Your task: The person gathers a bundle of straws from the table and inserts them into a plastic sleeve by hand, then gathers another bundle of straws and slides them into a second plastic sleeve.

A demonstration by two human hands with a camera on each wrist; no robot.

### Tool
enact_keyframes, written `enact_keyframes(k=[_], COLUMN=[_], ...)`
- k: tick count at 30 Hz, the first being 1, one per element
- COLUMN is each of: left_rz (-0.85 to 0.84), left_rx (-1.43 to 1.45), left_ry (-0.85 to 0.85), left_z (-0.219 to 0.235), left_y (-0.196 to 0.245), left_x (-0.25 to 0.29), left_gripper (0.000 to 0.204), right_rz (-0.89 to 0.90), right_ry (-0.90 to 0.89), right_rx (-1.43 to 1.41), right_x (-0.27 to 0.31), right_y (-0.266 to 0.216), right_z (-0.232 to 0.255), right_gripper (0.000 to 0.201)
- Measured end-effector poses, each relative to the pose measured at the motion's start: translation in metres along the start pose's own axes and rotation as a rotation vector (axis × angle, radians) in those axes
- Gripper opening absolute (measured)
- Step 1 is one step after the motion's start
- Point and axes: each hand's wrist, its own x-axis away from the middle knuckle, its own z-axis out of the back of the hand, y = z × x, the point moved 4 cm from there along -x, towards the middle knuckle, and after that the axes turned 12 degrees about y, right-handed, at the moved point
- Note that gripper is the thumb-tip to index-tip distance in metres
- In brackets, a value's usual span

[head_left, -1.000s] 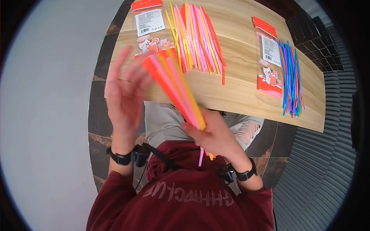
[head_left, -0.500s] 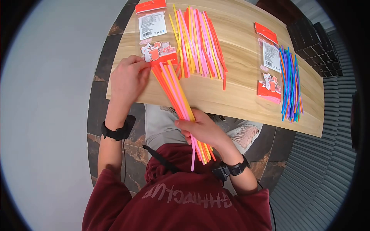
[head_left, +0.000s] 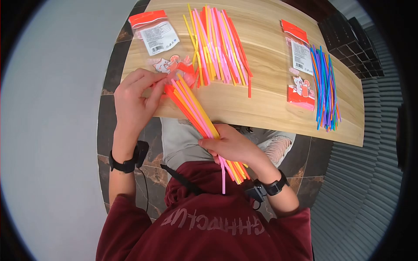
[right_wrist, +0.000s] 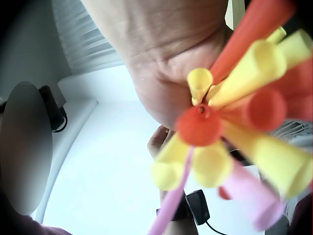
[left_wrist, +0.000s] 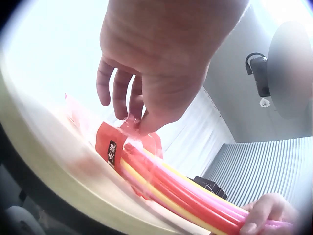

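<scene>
Straws (head_left: 194, 112) slant from the right hand (head_left: 235, 143), curled round them, toward the near end of the bag (head_left: 159, 37), where the closer left hand (head_left: 134, 96) pinches clear film

An indoor room is shown, but whether it is part of a home, an office or a workshop cannot be told. The room is furnished with a light wood-grain table (head_left: 263, 52). The floor (head_left: 314, 158) beneath the table is laid with dark, brown-veined tiles. To the left of the table, a plain pale wall (head_left: 56, 108) is seen; to its right, grey ribbed panelling (head_left: 348, 187). Black boxes (head_left: 352, 48) are stacked at the table's far right corner.
</scene>
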Motion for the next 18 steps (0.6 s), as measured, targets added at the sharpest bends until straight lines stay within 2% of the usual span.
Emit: enact_keyframes(k=[1, 3, 7, 12, 15, 16, 18], left_rz=[0.008, -0.051, -0.144, -0.249, -0.312, -0.332, -0.333], left_rx=[0.036, 0.022, 0.054, 0.114, 0.114, 0.086, 0.07], left_ry=[-0.001, -0.053, -0.105, -0.096, -0.097, -0.103, -0.111], left_z=[0.001, 0.002, -0.002, -0.003, -0.008, -0.01, -0.017], left_y=[0.003, 0.015, 0.032, 0.061, 0.071, 0.072, 0.072], left_x=[0.002, 0.006, 0.019, 0.029, 0.032, 0.033, 0.033], left_gripper=[0.017, 0.019, 0.022, 0.019, 0.023, 0.027, 0.026], right_rz=[-0.002, -0.196, -0.248, -0.258, -0.025, -0.025, 0.056], right_ry=[0.01, -0.037, -0.081, -0.072, 0.143, 0.146, 0.241], right_rx=[-0.008, -0.224, -0.461, -0.401, 0.04, 0.044, 0.414], right_x=[0.003, 0.014, 0.017, 0.021, 0.022, 0.024, 0.034], right_y=[-0.004, -0.012, -0.021, -0.033, -0.041, -0.047, -0.071], right_z=[0.002, 0.002, 0.011, 0.024, 0.04, 0.043, 0.055], right_gripper=[0.026, 0.021, 0.018, 0.02, 0.034, 0.034, 0.045])
